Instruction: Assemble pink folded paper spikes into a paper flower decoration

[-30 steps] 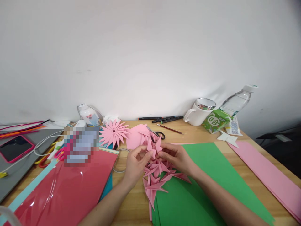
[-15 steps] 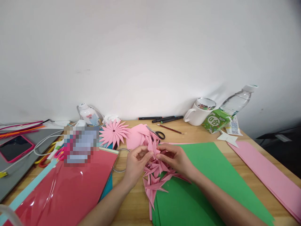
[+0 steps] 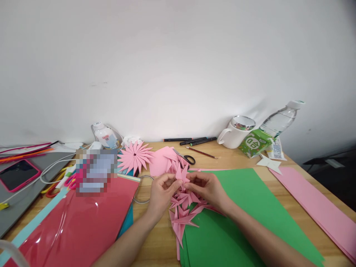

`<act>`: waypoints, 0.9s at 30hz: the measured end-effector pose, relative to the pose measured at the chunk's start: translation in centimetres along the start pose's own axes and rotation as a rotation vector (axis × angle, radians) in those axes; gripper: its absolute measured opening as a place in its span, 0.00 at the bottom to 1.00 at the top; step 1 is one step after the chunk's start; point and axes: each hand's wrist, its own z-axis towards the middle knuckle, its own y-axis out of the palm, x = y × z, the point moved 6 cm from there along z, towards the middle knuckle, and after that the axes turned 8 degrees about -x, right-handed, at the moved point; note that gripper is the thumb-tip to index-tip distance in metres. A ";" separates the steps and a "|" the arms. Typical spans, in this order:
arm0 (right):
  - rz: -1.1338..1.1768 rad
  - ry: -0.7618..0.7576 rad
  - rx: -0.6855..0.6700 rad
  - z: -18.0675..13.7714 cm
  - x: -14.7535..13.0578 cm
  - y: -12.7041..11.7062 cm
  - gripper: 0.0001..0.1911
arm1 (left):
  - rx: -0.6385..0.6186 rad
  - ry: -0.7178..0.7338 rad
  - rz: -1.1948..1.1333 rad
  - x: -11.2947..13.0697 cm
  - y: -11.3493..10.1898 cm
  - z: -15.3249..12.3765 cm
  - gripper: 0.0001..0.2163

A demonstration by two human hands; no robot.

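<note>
Between my two hands is a folded pink paper piece [image 3: 181, 177] with pointed tips standing up. My left hand [image 3: 164, 191] pinches its left side between thumb and fingers. On the other side, my right hand [image 3: 207, 188] grips it the same way. Just below lie more folded pink paper pieces [image 3: 180, 221], partly on a stack of green paper [image 3: 239, 207]. A many-pointed pink paper star [image 3: 135, 154] lies flat to the left, beside pink paper sheets [image 3: 158, 161].
Black-handled scissors [image 3: 190, 160], a pencil [image 3: 202, 152] and black markers [image 3: 198, 141] lie behind my hands. A white mug [image 3: 233, 136], green box [image 3: 253, 142] and water bottle [image 3: 280, 119] stand back right. Pink strips [image 3: 314, 204] lie right, a red folder [image 3: 83, 218] left.
The upright tips of the held pink paper piece have shifted and look slightly more spread. Both hands stay in nearly the same place.
</note>
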 end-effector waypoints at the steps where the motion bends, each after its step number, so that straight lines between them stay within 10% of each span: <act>1: 0.028 0.007 -0.008 0.0 0.0 0.2 0.17 | 0.000 -0.003 -0.002 -0.1 0.0 0.0 0.08; 27: -0.180 -0.014 -0.094 -0.5 -0.2 0.7 0.14 | -0.090 -0.058 -0.031 -0.2 0.6 -0.1 0.15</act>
